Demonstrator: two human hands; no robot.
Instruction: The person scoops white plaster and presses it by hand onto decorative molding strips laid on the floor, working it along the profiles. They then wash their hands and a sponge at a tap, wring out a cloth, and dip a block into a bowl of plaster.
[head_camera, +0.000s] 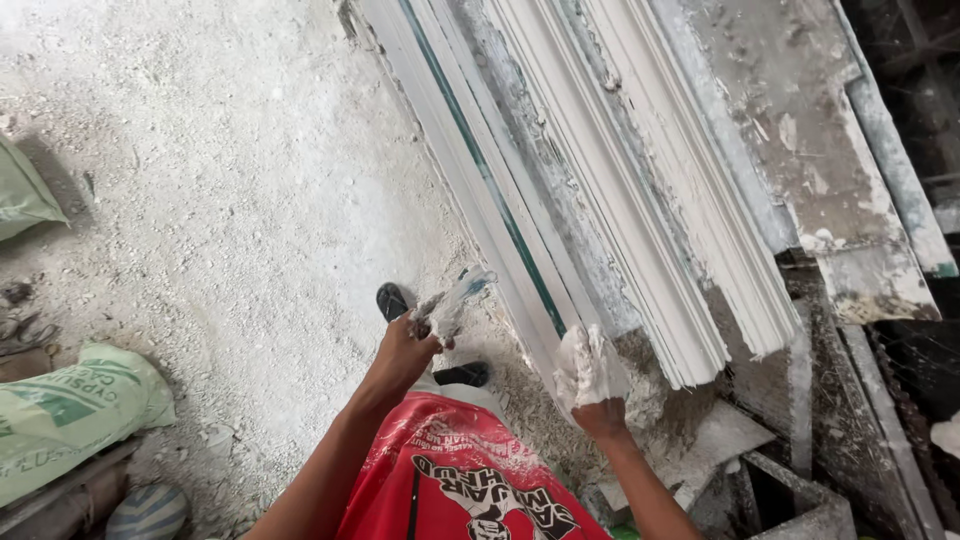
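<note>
Dusty, plaster-strewn floor (230, 200) spreads to the left, with green sacks (70, 415) lying near its left edge. Your left hand (402, 352) is closed around a plaster-caked scraper (452, 302), held above your sandalled foot (393, 300). Your right hand (600, 412) grips a lump of wet white plaster (585, 368), pressed against the near end of the long white moulding (640, 200) running away to the far right.

left hand (405, 350) gripping scraper (452, 300), plaster moulding (640, 230)
</note>
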